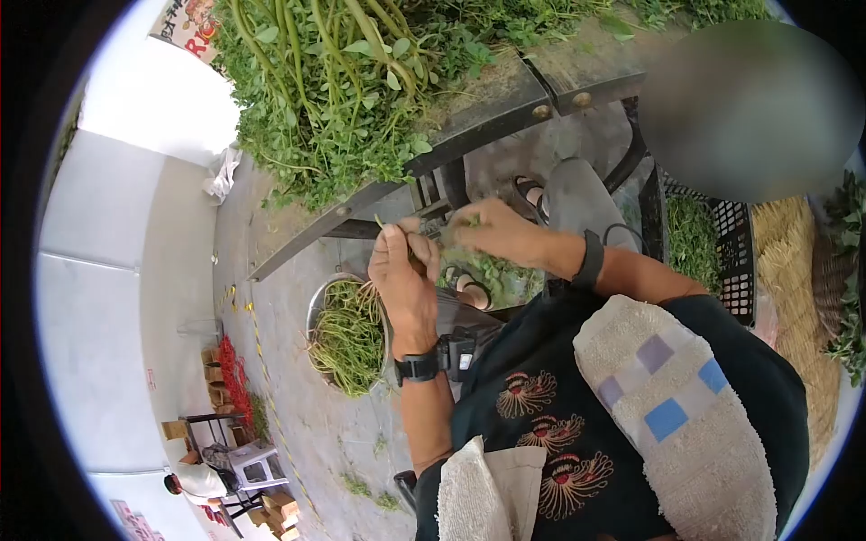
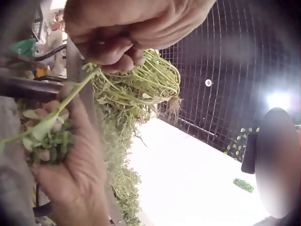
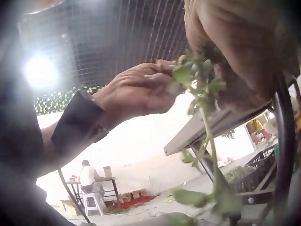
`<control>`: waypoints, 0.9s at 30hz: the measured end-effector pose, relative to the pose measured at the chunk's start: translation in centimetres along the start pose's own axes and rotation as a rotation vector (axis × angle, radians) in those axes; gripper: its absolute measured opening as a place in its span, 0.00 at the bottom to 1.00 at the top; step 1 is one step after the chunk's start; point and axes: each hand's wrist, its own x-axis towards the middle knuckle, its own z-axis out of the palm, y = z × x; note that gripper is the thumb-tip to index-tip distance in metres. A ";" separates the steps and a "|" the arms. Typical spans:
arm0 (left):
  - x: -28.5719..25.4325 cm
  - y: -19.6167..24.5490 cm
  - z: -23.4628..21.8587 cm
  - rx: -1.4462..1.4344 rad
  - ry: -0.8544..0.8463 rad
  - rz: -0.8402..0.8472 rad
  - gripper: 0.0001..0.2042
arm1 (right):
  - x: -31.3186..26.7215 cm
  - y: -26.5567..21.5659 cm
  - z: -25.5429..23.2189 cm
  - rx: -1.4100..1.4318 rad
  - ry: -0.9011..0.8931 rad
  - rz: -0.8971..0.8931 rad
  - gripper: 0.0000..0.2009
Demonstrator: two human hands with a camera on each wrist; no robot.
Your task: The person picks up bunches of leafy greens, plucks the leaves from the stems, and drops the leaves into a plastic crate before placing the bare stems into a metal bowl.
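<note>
The left hand (image 1: 403, 284) pinches a thin green stem (image 1: 380, 220) between thumb and fingers. In the left wrist view this stem (image 2: 77, 89) slants down from the left hand (image 2: 136, 28) past the right palm. Blurred in the head view, the right hand (image 1: 499, 233) is just beside the left one. Its fingers curl round small leafy sprigs (image 2: 54, 146) in the left wrist view. A leafy stem (image 3: 209, 136) hangs between the hands in the right wrist view, partly hiding the left hand (image 3: 141, 89).
Leafy greens (image 1: 334, 135) are heaped on a dark-edged table (image 1: 492, 113) beyond the hands. Below stands a metal basin (image 1: 313, 317) of stems. A black crate (image 1: 732, 243) of greens is at right, near another person's grey-trousered leg (image 1: 577, 203). Someone sits farther off (image 1: 194, 481).
</note>
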 end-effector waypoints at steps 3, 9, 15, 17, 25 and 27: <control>-0.3 0.6 -0.7 -0.022 -0.065 0.061 0.14 | 0.8 0.9 -1.5 0.182 0.149 0.192 0.10; 0.9 0.9 -2.4 -0.286 0.046 0.006 0.15 | -0.6 0.6 -1.3 0.330 -0.212 0.225 0.12; 1.4 0.6 -3.0 -0.247 0.149 0.027 0.15 | -0.9 0.7 -1.5 0.368 -0.326 0.235 0.12; 1.4 0.6 -3.1 -0.238 0.194 0.040 0.15 | -1.0 0.8 -1.6 0.375 -0.317 0.247 0.12; 1.1 1.0 -3.2 -0.179 0.296 0.129 0.14 | -1.0 1.5 -1.9 0.014 -0.353 0.220 0.12; 0.8 1.1 -2.9 -0.078 0.253 0.176 0.13 | -0.9 1.7 -1.4 0.002 -0.273 0.172 0.12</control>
